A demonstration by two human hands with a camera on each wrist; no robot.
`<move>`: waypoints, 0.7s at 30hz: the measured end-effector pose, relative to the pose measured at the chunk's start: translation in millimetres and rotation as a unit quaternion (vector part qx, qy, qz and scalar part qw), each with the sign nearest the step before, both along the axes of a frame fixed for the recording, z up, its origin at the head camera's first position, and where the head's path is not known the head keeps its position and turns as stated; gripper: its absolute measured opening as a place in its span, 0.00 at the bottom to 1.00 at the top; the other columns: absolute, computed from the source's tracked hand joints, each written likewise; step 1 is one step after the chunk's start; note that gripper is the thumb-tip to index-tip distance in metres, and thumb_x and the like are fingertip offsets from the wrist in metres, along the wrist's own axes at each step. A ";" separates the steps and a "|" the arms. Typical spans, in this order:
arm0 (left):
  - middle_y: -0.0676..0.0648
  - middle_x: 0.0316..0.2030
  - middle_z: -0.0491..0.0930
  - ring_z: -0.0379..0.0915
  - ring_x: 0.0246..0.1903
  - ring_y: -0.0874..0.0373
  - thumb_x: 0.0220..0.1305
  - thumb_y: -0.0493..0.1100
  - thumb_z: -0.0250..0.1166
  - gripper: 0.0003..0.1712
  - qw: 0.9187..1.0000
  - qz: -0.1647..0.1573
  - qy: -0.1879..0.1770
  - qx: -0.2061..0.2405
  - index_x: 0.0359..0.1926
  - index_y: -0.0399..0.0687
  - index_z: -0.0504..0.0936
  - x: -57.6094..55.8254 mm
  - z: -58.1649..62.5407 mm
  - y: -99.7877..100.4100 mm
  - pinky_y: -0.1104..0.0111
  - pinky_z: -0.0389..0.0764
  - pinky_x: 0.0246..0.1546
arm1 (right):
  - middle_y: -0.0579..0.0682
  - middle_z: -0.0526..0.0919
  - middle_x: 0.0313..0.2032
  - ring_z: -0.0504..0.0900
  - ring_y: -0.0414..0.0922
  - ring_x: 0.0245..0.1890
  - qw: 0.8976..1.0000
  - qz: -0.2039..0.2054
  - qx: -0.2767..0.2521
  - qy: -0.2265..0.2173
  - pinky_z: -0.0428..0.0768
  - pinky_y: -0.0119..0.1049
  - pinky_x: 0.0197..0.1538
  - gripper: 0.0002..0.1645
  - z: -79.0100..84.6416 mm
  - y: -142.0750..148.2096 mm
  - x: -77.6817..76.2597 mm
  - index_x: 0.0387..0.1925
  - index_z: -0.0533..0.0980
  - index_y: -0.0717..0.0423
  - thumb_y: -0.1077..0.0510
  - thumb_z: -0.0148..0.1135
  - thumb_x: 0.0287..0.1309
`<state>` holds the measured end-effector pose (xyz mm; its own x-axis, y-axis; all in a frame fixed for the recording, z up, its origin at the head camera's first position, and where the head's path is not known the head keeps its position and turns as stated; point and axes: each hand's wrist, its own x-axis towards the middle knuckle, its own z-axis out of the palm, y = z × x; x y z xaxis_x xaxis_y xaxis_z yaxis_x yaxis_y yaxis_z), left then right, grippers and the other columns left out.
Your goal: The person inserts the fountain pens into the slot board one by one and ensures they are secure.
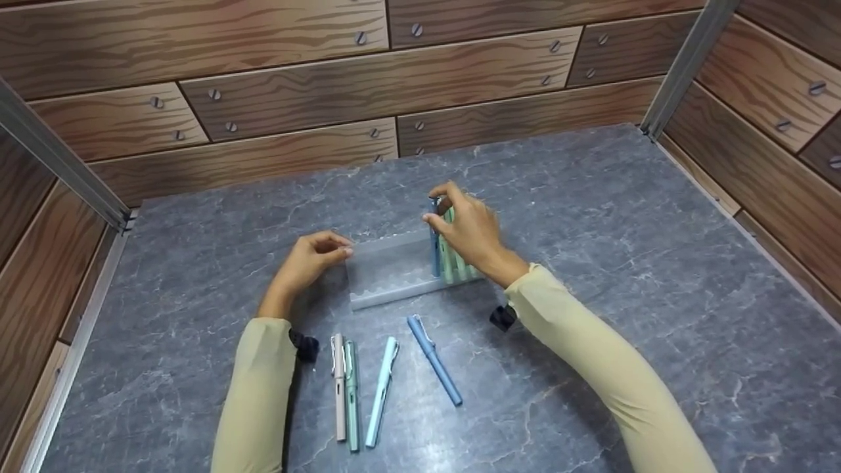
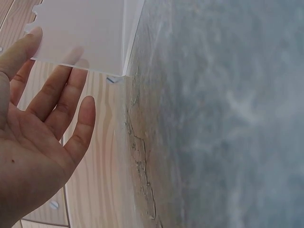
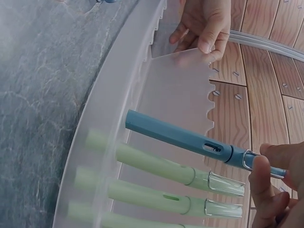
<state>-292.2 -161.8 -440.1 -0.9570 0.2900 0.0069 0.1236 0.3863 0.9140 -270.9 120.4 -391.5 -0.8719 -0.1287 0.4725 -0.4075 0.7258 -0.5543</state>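
Observation:
A frosted clear pen rack [image 1: 387,266] with notched edges stands in the middle of the table. My left hand [image 1: 309,263] pinches its left end panel, thumb on one face and fingertips behind, as the left wrist view shows with the hand [image 2: 52,104]. At the rack's other side, my right hand [image 1: 470,226] pinches a dark blue pen [image 3: 178,137] by its clipped cap. That pen's lower end is at the lip of the rack's front ledge [image 3: 102,99]. Beside it several light green pens [image 3: 152,161] lean in the notches, lower ends showing through the ledge.
In front of the rack lie a greyish-pink pen [image 1: 339,387], a green pen [image 1: 352,401], a light blue pen [image 1: 382,394] and a blue pen [image 1: 435,361]. Wood-patterned walls [image 1: 295,85] enclose the grey marbled table [image 1: 591,263] at the back and sides.

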 end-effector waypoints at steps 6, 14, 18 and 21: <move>0.54 0.35 0.82 0.75 0.35 0.67 0.62 0.41 0.66 0.14 1.000 0.004 -0.004 -0.001 0.46 0.36 0.82 -3.1 -4.9 -2.0 0.72 0.75 0.39 | 0.49 0.85 0.33 0.67 0.42 0.18 1.000 -0.005 0.015 -0.009 0.63 0.34 0.23 0.20 -3.0 -0.1 0.7 0.50 0.75 0.51 0.50 0.67 0.58; 0.50 0.37 0.83 0.76 0.36 0.66 0.62 0.41 0.66 0.14 1.000 0.000 -0.007 0.006 0.46 0.37 0.82 -1.9 -5.7 -2.1 0.71 0.75 0.41 | 0.47 0.86 0.32 0.68 0.41 0.16 0.999 -0.011 0.034 -0.030 0.64 0.33 0.21 0.19 -7.1 -1.8 1.6 0.50 0.74 0.50 0.49 0.66 0.59; 0.51 0.38 0.83 0.75 0.35 0.67 0.63 0.41 0.66 0.15 1.000 -0.001 -0.009 0.005 0.47 0.35 0.82 -2.2 -4.9 -1.8 0.72 0.75 0.40 | 0.47 0.86 0.31 0.69 0.41 0.16 0.999 -0.016 0.039 -0.031 0.64 0.34 0.21 0.19 -8.0 -2.1 1.7 0.50 0.75 0.50 0.49 0.66 0.59; 0.51 0.37 0.82 0.75 0.35 0.67 0.62 0.40 0.66 0.15 1.000 -0.002 -0.007 0.005 0.46 0.35 0.82 0.3 -0.1 -0.5 0.72 0.75 0.40 | 0.47 0.86 0.32 0.72 0.43 0.18 0.998 -0.019 0.041 -0.031 0.66 0.35 0.22 0.20 -8.0 -1.7 1.0 0.50 0.75 0.50 0.49 0.66 0.58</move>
<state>-291.9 -162.4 -440.2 -0.9561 0.2931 -0.0039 0.1120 0.3776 0.9192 -270.0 118.7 -399.5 -0.9041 -0.1309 0.4069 -0.3455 0.7843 -0.5153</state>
